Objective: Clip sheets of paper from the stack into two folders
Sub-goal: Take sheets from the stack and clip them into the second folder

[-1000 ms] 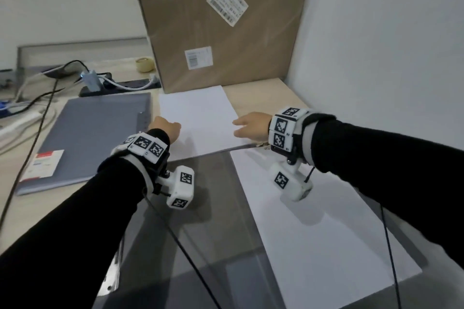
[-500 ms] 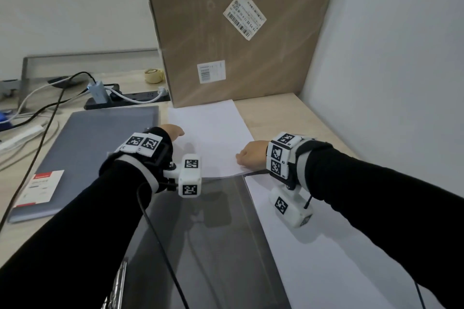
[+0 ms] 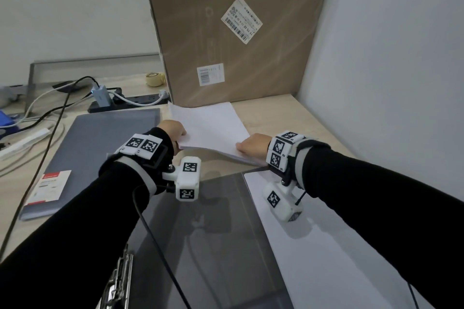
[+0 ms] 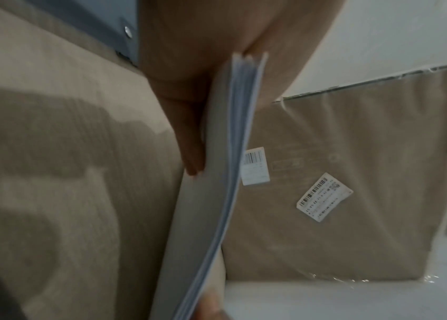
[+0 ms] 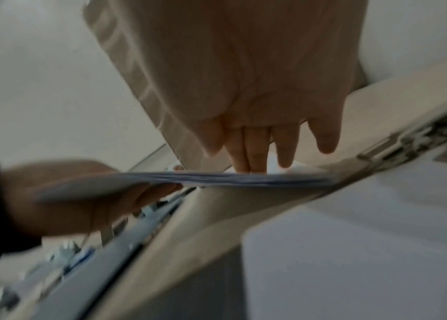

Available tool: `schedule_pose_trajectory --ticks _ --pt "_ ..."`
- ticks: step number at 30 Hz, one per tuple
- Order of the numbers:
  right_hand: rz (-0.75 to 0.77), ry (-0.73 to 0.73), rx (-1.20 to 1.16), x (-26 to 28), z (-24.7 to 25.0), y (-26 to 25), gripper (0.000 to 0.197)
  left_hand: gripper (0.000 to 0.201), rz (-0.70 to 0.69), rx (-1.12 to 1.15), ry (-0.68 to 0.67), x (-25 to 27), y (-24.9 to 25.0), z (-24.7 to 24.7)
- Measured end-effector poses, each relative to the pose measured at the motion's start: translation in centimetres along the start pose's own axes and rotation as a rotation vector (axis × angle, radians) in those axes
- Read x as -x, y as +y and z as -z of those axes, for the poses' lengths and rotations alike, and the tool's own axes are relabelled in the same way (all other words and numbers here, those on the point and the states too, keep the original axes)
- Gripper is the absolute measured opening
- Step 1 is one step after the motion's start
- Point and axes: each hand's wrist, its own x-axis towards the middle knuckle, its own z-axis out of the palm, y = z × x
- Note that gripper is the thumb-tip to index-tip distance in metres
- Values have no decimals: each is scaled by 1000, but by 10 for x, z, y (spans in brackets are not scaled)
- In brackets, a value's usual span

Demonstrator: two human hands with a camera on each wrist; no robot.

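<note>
A stack of white paper (image 3: 211,125) lies in front of the cardboard box, its near left corner raised off the desk. My left hand (image 3: 173,133) pinches that corner, fingers (image 4: 192,155) under the sheets (image 4: 233,164) and thumb above. My right hand (image 3: 251,148) lies on the near right corner with straight fingers (image 5: 258,147) touching the top of the stack (image 5: 216,179). An open folder (image 3: 200,233) sits close in front, white sheets (image 3: 326,258) on its right half and a metal clip (image 3: 118,281) at its left edge. A closed grey folder (image 3: 100,148) lies to the left.
A tall cardboard box (image 3: 233,32) stands right behind the stack, and a white wall (image 3: 389,83) closes the right side. A power strip (image 3: 128,103), cables (image 3: 50,120) and a tape roll (image 3: 154,79) occupy the back left of the desk.
The stack lay flat before; my left hand has since lifted its near left corner. My right hand has slid to the near right corner. The view has tilted upward.
</note>
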Motion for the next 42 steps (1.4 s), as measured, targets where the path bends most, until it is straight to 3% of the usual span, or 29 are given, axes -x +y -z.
schedule_pose_trajectory --ticks 2,3,5,7,10,14,17,21,25,31,36,39,42 --pt "22 79 -211 1 11 1 44 31 -172 -369 73 0 -4 4" --pt "32 119 -319 4 17 2 44 31 -146 -266 82 7 -3 3" --pt "50 169 -459 12 29 10 44 33 -158 288 71 19 0 11" --pt "43 115 -567 20 36 22 54 37 -206 587 69 44 -1 18" --pt "35 -57 -801 35 40 35 71 40 -349 596 -80 83 -9 28" --pt "161 -108 -1151 64 38 41 43 44 -378 622 -217 120 -31 34" --pt "245 -52 -1300 87 34 34 36 44 -386 637 -251 142 -47 32" --pt "327 154 -1290 116 20 14 36 41 -386 640 -113 163 -56 33" --pt "398 252 -1293 142 -9 -6 26 33 -350 712 -8 177 -68 26" --pt "365 330 -1198 148 -46 -8 20 35 -285 725 22 187 -84 12" --pt "347 357 -827 151 -51 -5 45 29 -274 728 3 195 -83 10" --pt "340 456 -617 159 -42 -4 37 35 -243 691 27 198 -84 17" --pt "344 524 -706 164 -37 2 30 39 -262 590 43 205 -90 27"
